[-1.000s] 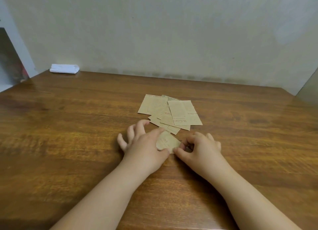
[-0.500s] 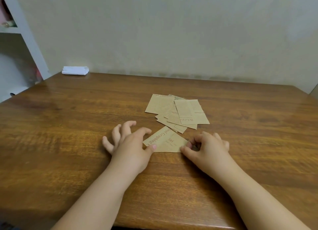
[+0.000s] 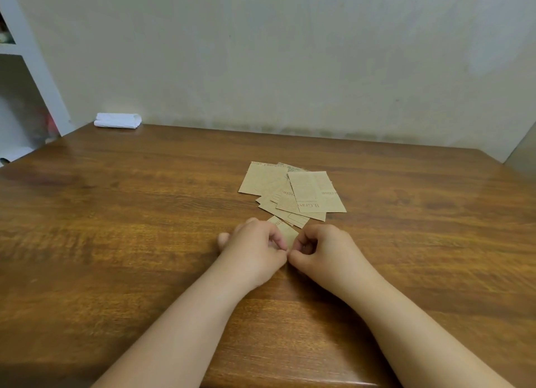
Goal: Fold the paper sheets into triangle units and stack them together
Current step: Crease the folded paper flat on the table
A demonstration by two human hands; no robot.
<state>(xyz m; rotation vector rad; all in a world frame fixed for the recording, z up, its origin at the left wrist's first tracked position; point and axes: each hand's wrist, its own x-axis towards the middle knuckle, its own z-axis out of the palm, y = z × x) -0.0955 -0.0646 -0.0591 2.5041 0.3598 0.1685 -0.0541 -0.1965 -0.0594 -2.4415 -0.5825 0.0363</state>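
Kraft paper sheet [image 3: 285, 233], both hands pinching

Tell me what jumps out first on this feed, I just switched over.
Both hands meet near the middle of the wooden table: the left hand and right hand pinch one small brown paper sheet between them. Just beyond lies a loose, overlapping pile of brown printed sheets, still flat. A folded white cloth sits at the far left corner by the wall.
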